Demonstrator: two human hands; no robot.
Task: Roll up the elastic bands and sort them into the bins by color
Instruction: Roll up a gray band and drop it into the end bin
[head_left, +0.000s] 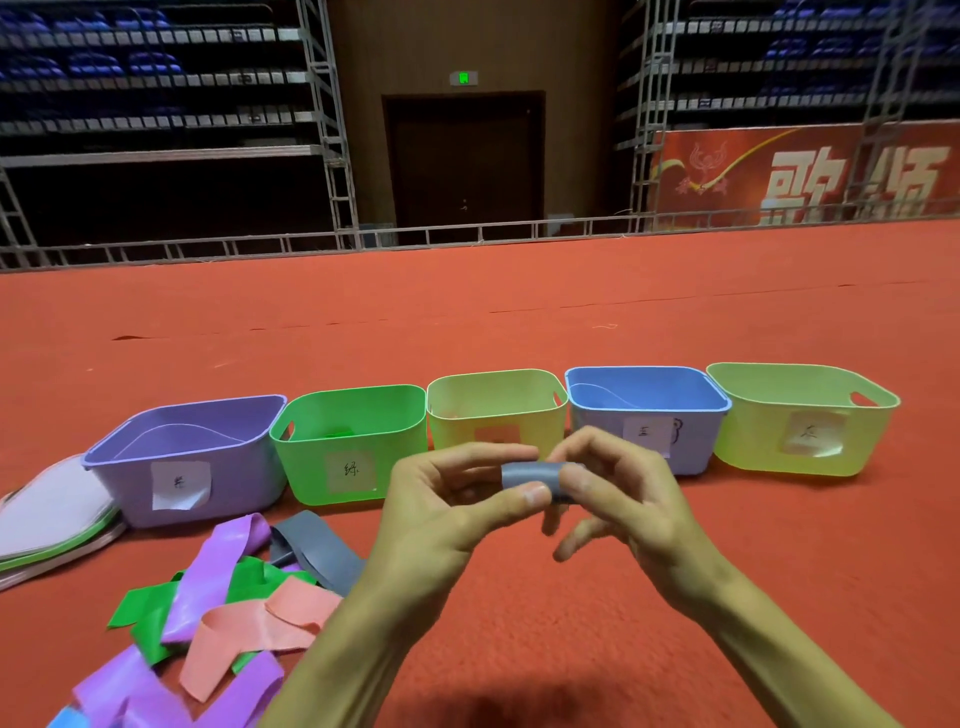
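A small grey rolled elastic band (530, 474) is held up in front of the bins, between both hands. My left hand (447, 512) pinches it with thumb and fingers from the left, and my right hand (615, 499) curls round its right end. Behind stand a purple bin (189, 470), a green bin (348, 449), a pale yellow bin (496, 410), a blue bin (647, 410) and a yellow-green bin (802, 421), each with a paper label. Loose bands lie on the floor at lower left: purple (208, 577), green (140, 605), salmon (244, 634) and grey (317, 551).
Everything sits on a red carpet (571, 623). A stack of flat lids (47, 514) lies left of the purple bin. A metal rail and scaffolding (332, 239) run across the far edge of the carpet.
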